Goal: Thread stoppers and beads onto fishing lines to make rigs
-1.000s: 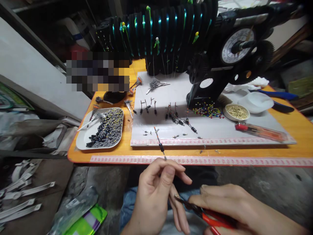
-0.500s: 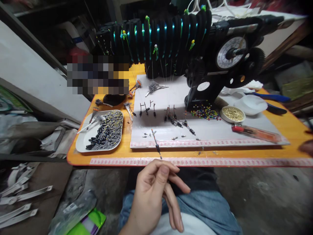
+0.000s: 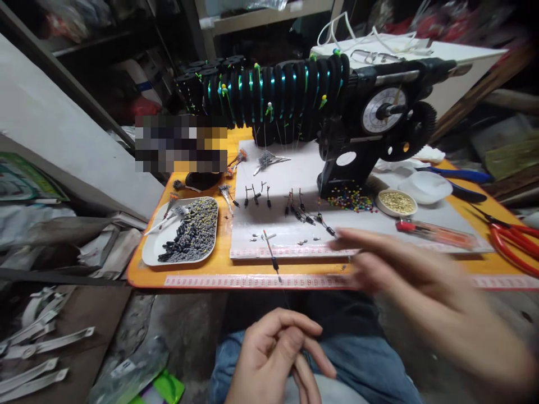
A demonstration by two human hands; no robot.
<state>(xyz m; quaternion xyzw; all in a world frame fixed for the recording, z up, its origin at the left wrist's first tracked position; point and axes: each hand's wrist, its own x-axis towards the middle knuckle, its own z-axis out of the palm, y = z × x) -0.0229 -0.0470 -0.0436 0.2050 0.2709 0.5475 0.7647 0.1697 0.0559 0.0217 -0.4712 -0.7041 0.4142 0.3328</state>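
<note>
My left hand is low in front of the table edge, over my lap, thumb pressed to the index finger. A faint thin line runs from this pinch up to a small tackle piece with a black sleeve and orange tip, which slants above the tape measure. Blurred by motion, my right hand reaches in from the right over the table's front, fingers stretched out and nothing visible in them. Its fingertips are near a dark tackle piece at the end of a hanging line. Red-handled scissors lie at the far right.
A black spool machine with a dial stands across the back. A white tray of small grey and black parts sits left. Colored beads, a dish of gold pieces and a red cutter knife lie right.
My right hand has come from the right edge in toward the middle, leaving the scissors in view. My left hand keeps its pinch and appears slightly lower. The camera view has shifted.
</note>
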